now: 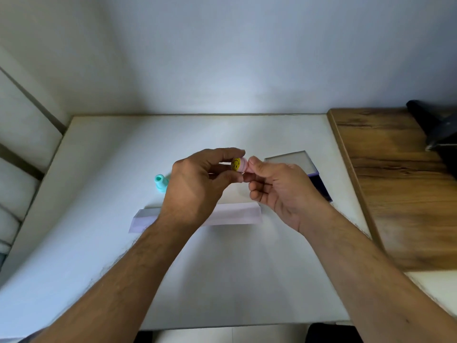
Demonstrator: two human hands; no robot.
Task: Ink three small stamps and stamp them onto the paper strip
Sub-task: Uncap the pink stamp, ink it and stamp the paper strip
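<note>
Both hands raised above the white surface (99, 243) — left hand (195, 179) and right hand (277, 186) each pinch one end of a small pink plastic stamp with a yellow smiley top (239, 165), fingers curled round it. Teal plastic stamp (160, 183) stands on the surface, just left of the left hand. White paper strip (235, 214) lies under the wrists. Open dark-blue ink pad case (296, 162) behind the right hand — lid up, contents mostly hidden

the left hand (197, 179) hides part of the teal stamp (160, 183) and the paper strip's (237, 214) middle.
</note>
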